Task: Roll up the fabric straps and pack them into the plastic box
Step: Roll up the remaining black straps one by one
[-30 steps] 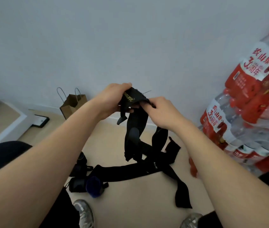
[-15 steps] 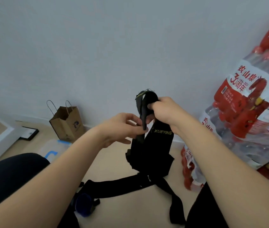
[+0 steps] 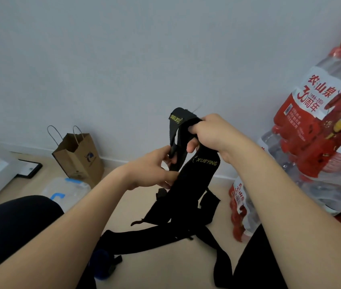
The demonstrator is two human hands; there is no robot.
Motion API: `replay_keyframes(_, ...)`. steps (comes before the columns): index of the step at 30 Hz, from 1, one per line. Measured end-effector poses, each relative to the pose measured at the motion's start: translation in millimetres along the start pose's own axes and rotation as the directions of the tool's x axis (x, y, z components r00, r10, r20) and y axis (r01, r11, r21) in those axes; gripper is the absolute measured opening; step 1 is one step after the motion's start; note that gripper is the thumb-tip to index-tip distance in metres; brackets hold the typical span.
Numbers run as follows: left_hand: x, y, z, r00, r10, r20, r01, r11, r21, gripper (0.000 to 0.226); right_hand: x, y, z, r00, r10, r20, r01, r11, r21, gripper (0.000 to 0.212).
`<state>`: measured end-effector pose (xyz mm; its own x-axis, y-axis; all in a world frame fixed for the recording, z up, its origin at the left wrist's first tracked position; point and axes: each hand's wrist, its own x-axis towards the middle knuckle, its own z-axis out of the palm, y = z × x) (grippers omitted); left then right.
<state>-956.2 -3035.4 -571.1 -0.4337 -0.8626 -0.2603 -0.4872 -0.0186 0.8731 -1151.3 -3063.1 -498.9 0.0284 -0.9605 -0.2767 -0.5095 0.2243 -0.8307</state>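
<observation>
**While both hands are holding the strap up, the box is sitting apart on the floor**

As the black strap [image 3: 198, 180] is hanging in front of the wall, the right hand [image 3: 209, 134] is gripping its upper end, with the fingers [image 3: 193, 127] curling tightly round the bunched fabric and a short loop folding over the top. Just below and to the left, the left hand [image 3: 150, 170] is pinching a narrower part of the same strap between thumb and fingers [image 3: 169, 176]. Yellow lettering is showing on the wide part, which is dangling down toward more black straps [image 3: 144, 238] lying tangled on the floor [image 3: 165, 272]. Over to the left, the clear plastic box [image 3: 65, 190] with blue clips is sitting on the floor beside a brown paper bag [image 3: 80, 157], well apart from the hands. Packs of water bottles [image 3: 319, 142] are standing stacked on the right.
</observation>
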Motion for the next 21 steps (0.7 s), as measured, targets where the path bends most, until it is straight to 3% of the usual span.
replay_keyframes(8, 9, -9, -7, 0.978, -0.056, -0.202, 0.046, 0.997, -0.055, 0.058, -1, 7, -2, 0.988, -0.122, -0.099, 0.084, 0.942, -0.325, 0.029)
replay_keyframes(12, 7, -13, -9, 0.987, -0.079, -0.142, 0.058, 0.988, -0.145, 0.063, -2, 7, -1, 0.985, -0.143, -0.099, 0.093, 0.914, -0.395, 0.028)
replay_keyframes(17, 5, -16, -8, 0.977, -0.101, -0.189, 0.070, 0.984, -0.167, 0.059, -4, 10, 1, 0.984, -0.167, -0.063, 0.127, 0.904, -0.408, 0.029)
replay_keyframes(21, 4, -18, -8, 0.979, -0.061, -0.194, 0.029, 0.986, -0.163, 0.035, -3, 12, 2, 0.978, -0.187, -0.093, 0.131, 0.895, -0.427, 0.029)
